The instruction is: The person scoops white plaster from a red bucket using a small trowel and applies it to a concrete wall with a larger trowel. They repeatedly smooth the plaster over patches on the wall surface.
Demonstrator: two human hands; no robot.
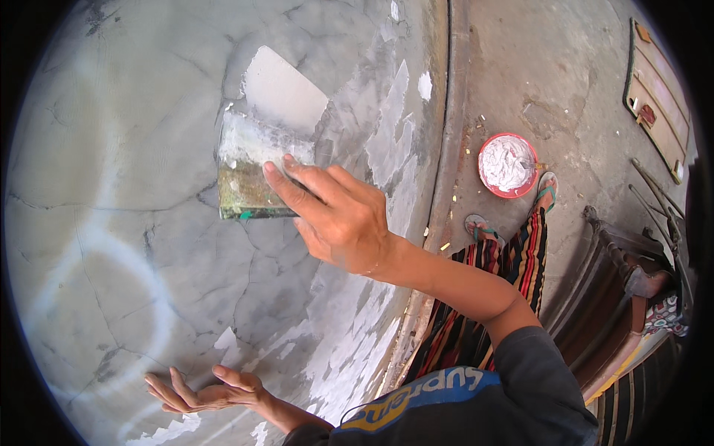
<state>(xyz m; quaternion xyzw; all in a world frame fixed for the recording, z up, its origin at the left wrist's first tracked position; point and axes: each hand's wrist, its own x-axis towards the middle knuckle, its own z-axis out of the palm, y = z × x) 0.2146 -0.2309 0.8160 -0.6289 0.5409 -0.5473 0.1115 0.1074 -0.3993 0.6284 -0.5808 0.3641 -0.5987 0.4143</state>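
My right hand (342, 215) grips a wide flat putty scraper (249, 186), with two fingers laid along its face. The scraper is stained brown and green and smeared white along its upper part. It lies against a cracked grey wall (149, 134), just below a smooth white patch of putty (282, 89). The scraper's grip is hidden behind my hand. My left hand (204, 394) is open beside the lower part of the wall, fingers apart and nothing in it. I cannot tell whether it touches the wall.
A red bowl of white putty (508, 165) stands on the concrete floor near my sandalled feet. Uneven white patches (390, 130) mark the wall near its base. Dark wooden furniture (595, 290) is at the right, and a flat brown board (658, 89) lies at the upper right.
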